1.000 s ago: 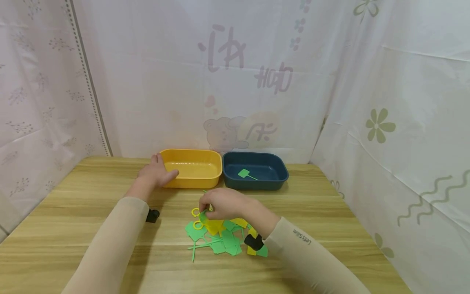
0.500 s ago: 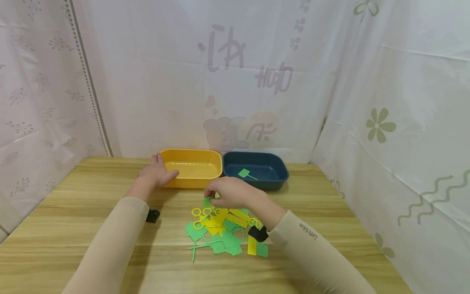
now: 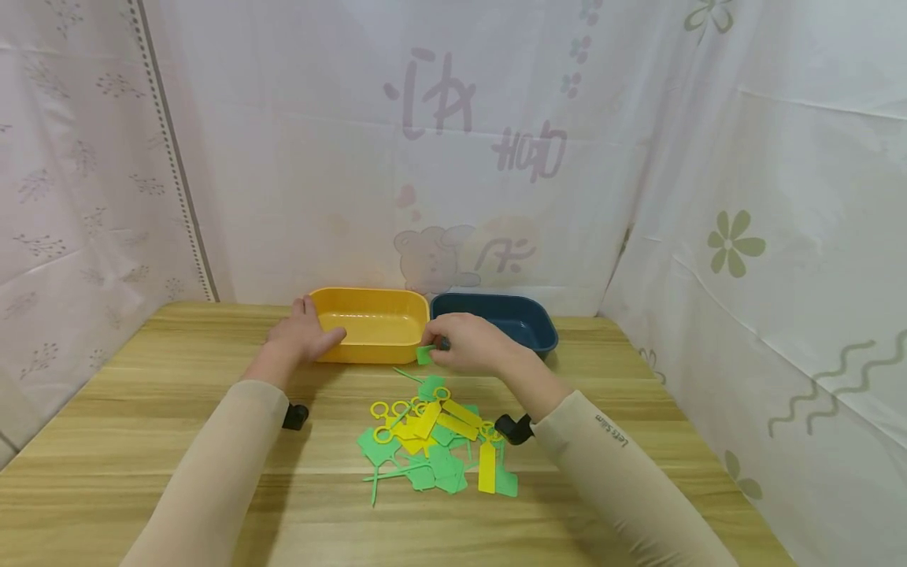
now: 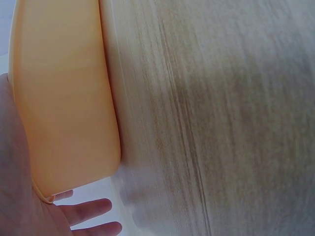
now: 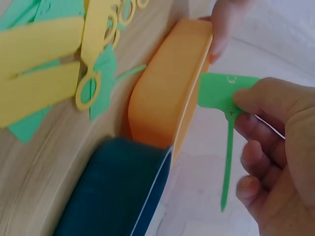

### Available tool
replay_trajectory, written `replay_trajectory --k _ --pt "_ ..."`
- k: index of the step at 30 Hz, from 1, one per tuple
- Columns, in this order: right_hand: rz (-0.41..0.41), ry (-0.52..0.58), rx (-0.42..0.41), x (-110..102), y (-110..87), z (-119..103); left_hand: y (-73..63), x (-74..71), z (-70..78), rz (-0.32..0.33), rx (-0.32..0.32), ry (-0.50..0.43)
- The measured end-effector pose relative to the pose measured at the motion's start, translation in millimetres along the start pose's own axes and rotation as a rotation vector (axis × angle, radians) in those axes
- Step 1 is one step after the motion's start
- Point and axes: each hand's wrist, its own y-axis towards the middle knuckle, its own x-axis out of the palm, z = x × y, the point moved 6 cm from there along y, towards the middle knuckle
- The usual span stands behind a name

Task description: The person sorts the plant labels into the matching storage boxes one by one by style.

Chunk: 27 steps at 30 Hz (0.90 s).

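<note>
My right hand (image 3: pixel 473 346) pinches a green plant label (image 5: pixel 216 91) between thumb and index finger. Its flat square head is at the fingertips, and the pointed stem hangs down in the right wrist view. In the head view that hand overlaps the left part of the dark blue bin (image 3: pixel 527 324). My left hand (image 3: pixel 301 335) rests on the left end of the yellow bin (image 3: pixel 372 353), thumb over the rim, with straight fingers reaching past the end in the left wrist view. Nearer me lie mixed green plant labels (image 3: pixel 445 465) and yellow ring tags (image 3: pixel 486 468) in a loose pile.
Both bins stand side by side at the back of the wooden table (image 3: pixel 177 378), against a printed curtain (image 3: pixel 319 157). More curtain hangs close on the left and right. A black wrist mount (image 3: pixel 513 429) on the right arm passes beside the pile.
My right hand has lifted the green plant label from the pile and carried it back and rightward to the bins. More of the pile shows now. The left hand stays put.
</note>
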Motion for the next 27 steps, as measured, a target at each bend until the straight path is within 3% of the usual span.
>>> replay_trajectory --k 8,12,27 --pt "0.124 0.024 0.139 -19 -2.3 36 6.5 3.4 -5.5 0.006 0.004 0.006" --pt "0.138 0.059 0.199 -22 -6.3 52 0.0 1.0 -0.8 0.002 0.002 -0.002" --pt "0.166 0.062 0.351 -21 -19.7 109 1.0 2.7 -0.2 0.007 0.006 -0.004"
